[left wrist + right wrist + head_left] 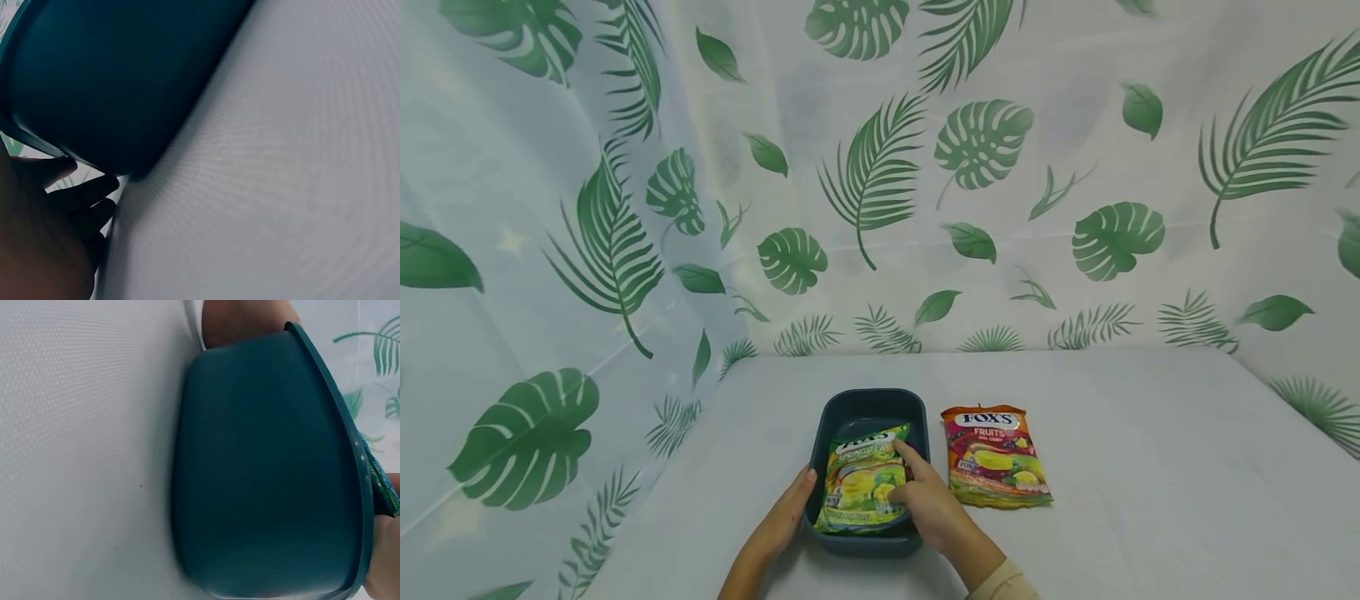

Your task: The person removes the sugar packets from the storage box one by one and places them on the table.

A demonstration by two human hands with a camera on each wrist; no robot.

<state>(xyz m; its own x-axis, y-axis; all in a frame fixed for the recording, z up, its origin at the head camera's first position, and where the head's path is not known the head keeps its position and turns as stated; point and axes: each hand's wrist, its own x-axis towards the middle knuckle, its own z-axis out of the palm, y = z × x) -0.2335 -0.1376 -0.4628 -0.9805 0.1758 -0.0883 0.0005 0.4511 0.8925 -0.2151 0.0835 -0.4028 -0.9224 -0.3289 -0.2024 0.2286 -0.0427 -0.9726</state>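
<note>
A dark teal plastic bin (868, 546) stands on the white surface, with a green candy bag (857, 487) lying tilted inside it. My right hand (934, 508) reaches over the bin's right wall and holds the bag by its right side; index finger and thumb show on the bag, and the other fingers are hidden. Against the bin's left side rests my left hand (784, 512), its fingers touching the outside near the rim, as the left wrist view also shows. Just right of the bin lies a red and orange candy bag (995, 458), touched by neither hand.
The white tabletop (1150, 467) extends to both sides of the bin. Behind it and on the left hangs a white curtain (1045, 283) printed with green leaves. A sliver of dark red shows beneath the green bag's right edge; I cannot tell what it is.
</note>
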